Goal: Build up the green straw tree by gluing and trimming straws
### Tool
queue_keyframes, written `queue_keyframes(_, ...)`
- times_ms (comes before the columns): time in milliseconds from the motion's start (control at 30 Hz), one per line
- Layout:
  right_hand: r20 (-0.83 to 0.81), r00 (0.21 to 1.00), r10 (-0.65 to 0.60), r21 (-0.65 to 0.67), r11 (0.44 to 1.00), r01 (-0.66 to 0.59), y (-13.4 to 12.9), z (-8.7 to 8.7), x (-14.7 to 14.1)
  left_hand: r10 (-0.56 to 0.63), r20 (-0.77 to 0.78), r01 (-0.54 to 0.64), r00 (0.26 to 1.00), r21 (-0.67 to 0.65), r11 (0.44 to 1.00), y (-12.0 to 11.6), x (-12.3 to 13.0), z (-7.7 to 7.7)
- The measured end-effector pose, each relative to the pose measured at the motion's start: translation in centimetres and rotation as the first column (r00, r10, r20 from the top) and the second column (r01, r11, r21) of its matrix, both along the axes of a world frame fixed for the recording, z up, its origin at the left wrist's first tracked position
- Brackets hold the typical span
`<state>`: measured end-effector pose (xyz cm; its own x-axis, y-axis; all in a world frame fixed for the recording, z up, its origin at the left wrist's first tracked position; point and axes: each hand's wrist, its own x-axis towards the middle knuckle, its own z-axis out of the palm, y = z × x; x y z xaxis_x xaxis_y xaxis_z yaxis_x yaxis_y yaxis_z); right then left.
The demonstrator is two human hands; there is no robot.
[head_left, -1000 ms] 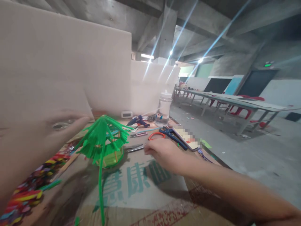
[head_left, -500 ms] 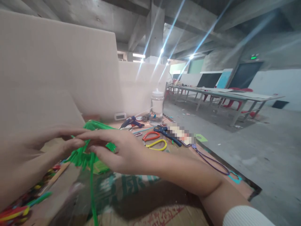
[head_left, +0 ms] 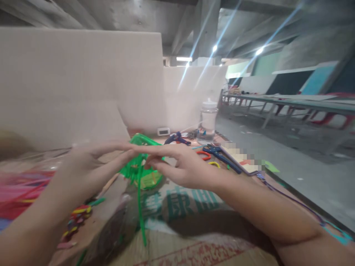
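Observation:
My left hand and my right hand meet fingertip to fingertip at a green woven piece that looks made of pipe cleaners. Fingers of both hands are pinched on it, partly covering it. One long green pipe cleaner hangs from the piece down in front of a cardboard sheet. Beneath my left forearm and beside it lie bundles of coloured pipe cleaners, pink and red ones among them, blurred. Short multicoloured pieces are heaped nearby.
Behind my right hand lie scissors with red and yellow handles, dark-blue pliers, a phone-like object with a cord, and a glue gun. A clear lidded jar stands near a white partition. Long tables stand beyond.
My view has turned left, so the scene shifts rightward and more pipe cleaners show at the left. Both hands remain pinched at the green piece, with the fingertips closer together.

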<state>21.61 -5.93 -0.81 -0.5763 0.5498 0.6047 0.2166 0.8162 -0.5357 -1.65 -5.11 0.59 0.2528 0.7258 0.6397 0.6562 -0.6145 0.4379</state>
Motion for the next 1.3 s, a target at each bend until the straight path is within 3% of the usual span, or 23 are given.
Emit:
queue_keyframes(133, -0.014, 1.0, -0.02, -0.106, 0.994, 0.019, 0.3, 0.4, 0.2, -0.13, -0.031, 0.131, 0.991, 0.041, 0.99, -0.2, 0.9, 0.5)
queue_keyframes(200, -0.021, 0.999, -0.035, -0.139, 0.99, 0.032, 0.4, 0.7, 0.4, -0.125, -0.026, 0.125, 0.992, 0.032, 0.992, 0.0, 0.9, 0.6)
queue_keyframes(400, -0.132, 0.961, -0.242, -0.177, 0.96, 0.217, 1.7, 1.6, 1.9, 0.049, 0.107, -0.051, 0.993, 0.01, 0.999, 1.1, -0.1, 0.5)
queue_keyframes(500, -0.118, 0.939, -0.323, -0.162, 0.939, 0.303, 3.1, 1.3, 2.7, 0.131, 0.041, -0.134, 0.991, 0.092, 0.987, 1.7, -0.3, 0.5)
queue_keyframes(667, 0.002, 0.933, -0.36, -0.064, 0.931, 0.359, 5.0, 0.7, 3.2, 0.299, -0.078, -0.289, 0.951, 0.117, 0.95, 3.3, -0.6, 0.0)
queue_keyframes(867, -0.006, 0.934, -0.357, -0.119, 0.928, 0.354, 4.9, 0.5, 2.9, 0.151, -0.019, -0.147, 0.988, 0.135, 0.98, 4.7, -0.9, -0.9)
queue_keyframes(1033, 0.011, 0.893, -0.451, -0.029, 0.892, 0.451, 4.9, 0.2, 2.7, 0.095, -0.093, -0.094, 0.991, 0.009, 0.995, 3.9, -0.4, -0.8)
queue_keyframes(1300, 0.024, 0.911, -0.411, 0.032, 0.911, 0.41, 5.8, -0.6, 2.7, 0.079, -0.242, -0.09, 0.967, -0.035, 0.995, 3.4, -0.4, -0.5)
